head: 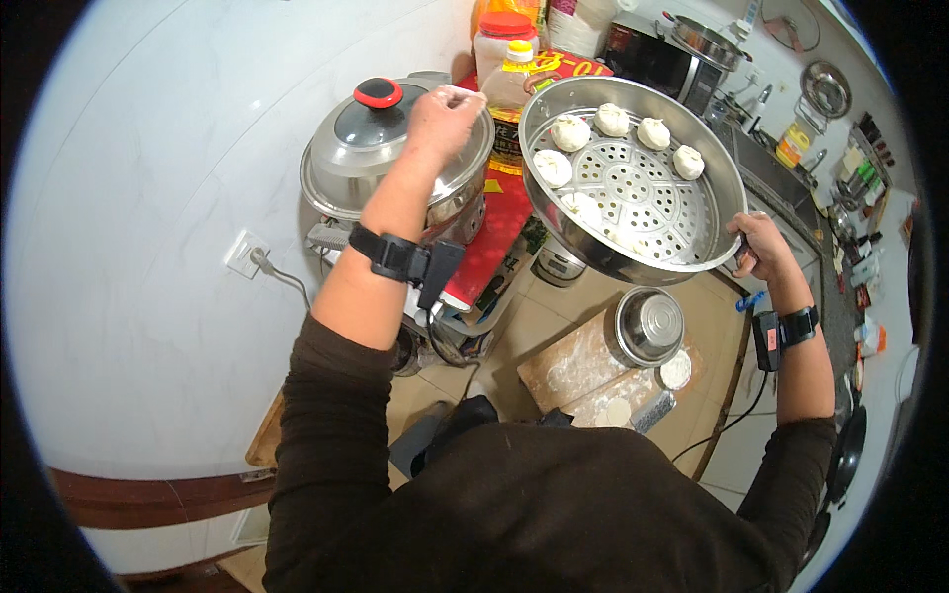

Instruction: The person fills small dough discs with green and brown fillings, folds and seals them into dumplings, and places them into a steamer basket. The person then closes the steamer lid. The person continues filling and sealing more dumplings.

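Note:
My right hand [764, 248] grips one side handle of a stainless-steel steamer tier [549, 211], which is held up and tilted. Its perforated floor carries a ring of several pleated white buns [571, 133]; the ones nearest me are partly washed out by glare. My left hand [447, 122] is raised at the near right part of a domed steamer lid [326, 163], its fingers curled, nothing visible in them. That lid has a glass centre and a black-and-red knob [378, 93], and it covers a metal pot. The tier's far handle [543, 80] is free of my hands.
Behind stand an oil bottle [511, 81] and a red-lidded jar [506, 37] on a red surface [474, 274]. Low down, a floured board [571, 363] bears an upturned metal bowl [650, 326], flour and dough rounds [614, 413]. A counter with a sink [771, 170] runs along the right.

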`<act>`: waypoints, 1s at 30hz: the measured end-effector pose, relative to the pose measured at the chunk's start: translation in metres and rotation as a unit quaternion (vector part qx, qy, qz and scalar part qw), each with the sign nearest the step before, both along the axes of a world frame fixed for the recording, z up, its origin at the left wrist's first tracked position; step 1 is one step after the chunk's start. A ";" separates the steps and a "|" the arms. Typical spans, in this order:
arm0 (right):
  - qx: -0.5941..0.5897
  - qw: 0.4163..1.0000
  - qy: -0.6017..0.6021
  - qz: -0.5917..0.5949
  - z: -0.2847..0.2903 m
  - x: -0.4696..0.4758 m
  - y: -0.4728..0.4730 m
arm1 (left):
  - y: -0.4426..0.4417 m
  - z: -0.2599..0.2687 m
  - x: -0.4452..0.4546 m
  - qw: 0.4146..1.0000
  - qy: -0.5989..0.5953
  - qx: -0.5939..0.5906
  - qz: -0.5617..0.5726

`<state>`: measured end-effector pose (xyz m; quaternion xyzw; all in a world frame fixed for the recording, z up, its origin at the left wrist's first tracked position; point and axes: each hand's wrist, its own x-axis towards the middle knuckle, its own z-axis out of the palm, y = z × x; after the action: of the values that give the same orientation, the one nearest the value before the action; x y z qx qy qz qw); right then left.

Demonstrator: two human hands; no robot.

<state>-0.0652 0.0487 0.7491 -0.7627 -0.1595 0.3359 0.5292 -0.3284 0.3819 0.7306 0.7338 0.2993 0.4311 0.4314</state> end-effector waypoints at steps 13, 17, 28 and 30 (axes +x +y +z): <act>0.016 0.998 -0.035 0.056 0.035 0.024 0.013 | 0.021 0.061 -0.011 0.836 0.501 0.090 0.206; 0.030 0.997 -0.029 0.065 0.033 0.022 0.013 | 0.036 0.042 -0.010 0.824 0.514 0.132 0.198; 0.032 0.996 -0.035 0.070 0.020 0.030 0.005 | 0.025 0.046 -0.049 0.866 0.417 0.164 0.221; 0.046 0.994 -0.038 0.091 0.018 0.036 0.007 | 0.033 0.050 -0.073 0.878 0.384 0.158 0.240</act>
<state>-0.0288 0.0559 0.7673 -0.7324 -0.2634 0.3457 0.5241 -0.4011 0.4152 0.7802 0.8054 0.5366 0.2478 0.0445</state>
